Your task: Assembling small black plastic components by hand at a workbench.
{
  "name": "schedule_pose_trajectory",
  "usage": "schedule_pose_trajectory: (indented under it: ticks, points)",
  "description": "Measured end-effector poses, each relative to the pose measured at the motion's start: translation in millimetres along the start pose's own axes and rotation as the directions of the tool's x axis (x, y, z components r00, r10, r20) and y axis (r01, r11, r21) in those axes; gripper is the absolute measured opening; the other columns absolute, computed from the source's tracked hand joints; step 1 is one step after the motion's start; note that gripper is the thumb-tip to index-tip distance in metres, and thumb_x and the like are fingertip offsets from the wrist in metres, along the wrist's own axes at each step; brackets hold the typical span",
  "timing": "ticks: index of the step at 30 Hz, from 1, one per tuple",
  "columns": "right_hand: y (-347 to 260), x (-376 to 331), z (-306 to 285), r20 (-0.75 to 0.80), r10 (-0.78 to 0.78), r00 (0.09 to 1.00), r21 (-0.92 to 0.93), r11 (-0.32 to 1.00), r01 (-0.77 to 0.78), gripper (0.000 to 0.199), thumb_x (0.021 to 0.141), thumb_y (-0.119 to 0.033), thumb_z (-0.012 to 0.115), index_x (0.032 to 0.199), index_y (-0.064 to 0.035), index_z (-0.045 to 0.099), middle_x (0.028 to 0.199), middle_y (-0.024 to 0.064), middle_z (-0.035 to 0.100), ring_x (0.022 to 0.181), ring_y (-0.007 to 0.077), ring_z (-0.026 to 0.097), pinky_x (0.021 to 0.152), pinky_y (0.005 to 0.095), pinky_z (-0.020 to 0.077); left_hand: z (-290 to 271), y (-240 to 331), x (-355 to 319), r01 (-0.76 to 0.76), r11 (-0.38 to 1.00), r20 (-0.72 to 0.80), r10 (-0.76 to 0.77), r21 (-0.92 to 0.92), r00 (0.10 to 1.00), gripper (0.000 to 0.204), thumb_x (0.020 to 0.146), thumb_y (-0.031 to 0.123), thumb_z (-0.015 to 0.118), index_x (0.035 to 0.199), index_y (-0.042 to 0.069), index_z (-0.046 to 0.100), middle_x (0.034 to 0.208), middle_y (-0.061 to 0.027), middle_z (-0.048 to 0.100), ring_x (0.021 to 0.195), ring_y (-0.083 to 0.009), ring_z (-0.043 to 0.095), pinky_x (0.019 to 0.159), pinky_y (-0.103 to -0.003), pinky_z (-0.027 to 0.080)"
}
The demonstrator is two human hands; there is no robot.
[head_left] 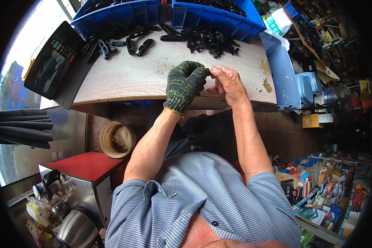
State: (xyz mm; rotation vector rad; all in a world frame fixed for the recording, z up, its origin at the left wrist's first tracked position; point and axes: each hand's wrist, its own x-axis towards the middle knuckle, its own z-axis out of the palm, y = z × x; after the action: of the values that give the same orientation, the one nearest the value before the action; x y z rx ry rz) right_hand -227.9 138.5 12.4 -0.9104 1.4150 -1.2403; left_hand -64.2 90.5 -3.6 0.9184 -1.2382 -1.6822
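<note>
My left hand (185,86), in a dark green knitted glove, is closed over the front part of the table (132,80). Its fingers curl around something dark that I cannot make out. Bare and close beside it, my right hand (228,84) pinches with thumb and fingers at the same small dark spot between the hands. Beyond them lies a heap of small black plastic parts (213,41). Left of that heap, several longer black plastic pieces (144,47) with slots lie scattered.
Two blue bins (219,18) of black parts stand along the table's far edge. A dark flat box (53,60) leans at the left. A blue container (281,74) adjoins the right edge. Below stand a round bucket (105,138) and a red-topped cabinet (84,165).
</note>
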Motion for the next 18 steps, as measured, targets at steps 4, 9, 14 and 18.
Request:
schedule_pose_trajectory:
  ticks: [4,9,14,18]
  points:
    - [8.9,-1.2,0.7,-0.018,-0.103,0.994,-0.034,0.994,0.103,0.043,0.086,-0.043,0.076,0.070,-0.0104,0.052,0.049,-0.0011,0.042,0.041,0.0099,0.046,0.050,0.0317,0.0569,3.0,-1.6,-1.0,0.014,0.997,0.038,-0.012,-0.072,0.999,0.022,0.091,0.018,0.072,0.102,0.000,0.069,0.077,-0.0064,0.068,0.063,-0.0121,0.062,0.054,-0.025,0.050]
    - [11.0,-4.5,5.3,-0.080,-0.120,0.989,0.036,0.992,0.123,0.040,0.085,-0.028,0.076,0.063,-0.0126,0.046,0.061,-0.0056,0.042,0.046,0.0065,0.047,0.045,0.0274,0.0531,5.6,-3.0,-4.5,0.023,0.994,0.035,-0.019,-0.104,0.999,0.020,0.091,0.016,0.072,0.103,0.000,0.069,0.081,-0.0065,0.068,0.067,-0.0118,0.063,0.057,-0.026,0.051]
    - [12.7,-7.1,5.1,-0.082,-0.151,0.985,0.078,0.984,0.158,0.037,0.087,-0.030,0.075,0.066,-0.0121,0.050,0.054,-0.0020,0.046,0.044,0.0090,0.049,0.045,0.0269,0.0492,5.0,-2.8,-4.5,0.017,0.997,0.077,-0.011,-0.074,0.997,0.022,0.093,0.018,0.070,0.105,0.000,0.068,0.082,-0.0061,0.068,0.069,-0.0116,0.063,0.059,-0.025,0.052]
    - [20.6,-1.7,-9.2,-0.049,-0.233,0.971,0.096,0.967,0.236,0.034,0.088,-0.033,0.072,0.069,-0.0122,0.052,0.049,-0.0002,0.044,0.045,0.0136,0.052,0.052,0.0323,0.0544,6.3,-6.9,-5.8,-0.031,0.999,0.097,0.034,-0.028,0.995,0.026,0.097,0.019,0.068,0.113,-0.001,0.066,0.092,-0.0077,0.070,0.079,-0.0139,0.068,0.065,-0.027,0.055]
